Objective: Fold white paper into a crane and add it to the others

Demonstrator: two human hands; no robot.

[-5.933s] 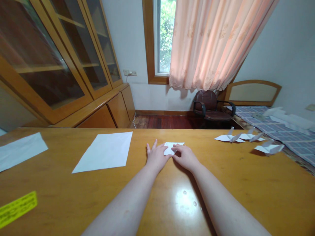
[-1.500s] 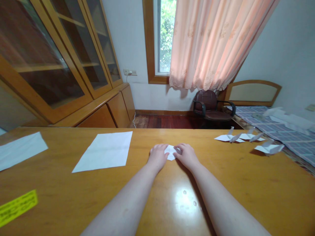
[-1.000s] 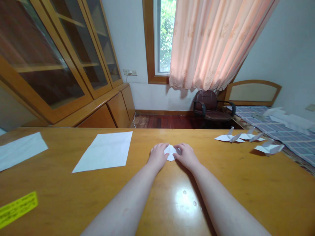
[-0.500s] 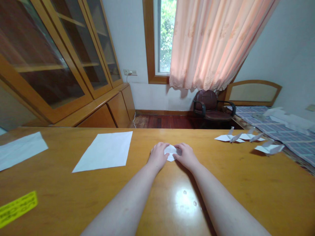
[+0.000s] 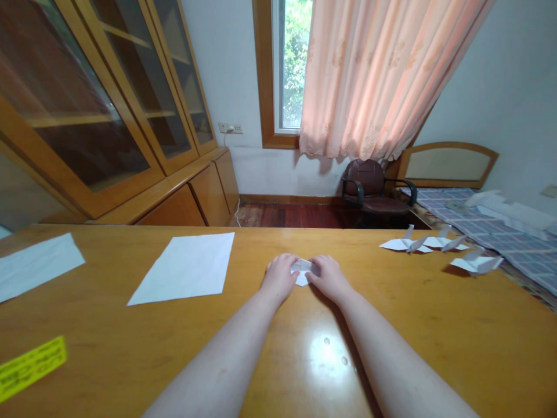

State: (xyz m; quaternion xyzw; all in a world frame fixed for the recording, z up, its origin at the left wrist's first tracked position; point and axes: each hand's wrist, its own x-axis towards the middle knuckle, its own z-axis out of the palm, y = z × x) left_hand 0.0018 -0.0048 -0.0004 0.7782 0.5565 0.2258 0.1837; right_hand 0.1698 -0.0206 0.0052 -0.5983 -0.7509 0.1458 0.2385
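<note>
A small folded piece of white paper (image 5: 302, 278) lies on the wooden desk (image 5: 282, 360), between my two hands. My left hand (image 5: 282, 276) grips its left side, thumb on the near part and fingers curled over the far edge. On the right side my right hand (image 5: 325, 275) holds it in the same way, thumb pressed on the paper. The far edge bends up toward me under the fingers. Parts of the paper are hidden beneath both hands.
Left of my hands lies a flat white sheet (image 5: 187, 270), and farther left another sheet (image 5: 37, 267). A yellow label (image 5: 32, 368) sits at the near left. Folded paper birds (image 5: 476, 264) stand at the right. Beyond the desk are a chair (image 5: 369, 188) and a bed (image 5: 500, 215).
The far part of the folded paper has been bent down toward me, so it looks shorter. My fingers have shifted slightly with it; everything else stays put.
</note>
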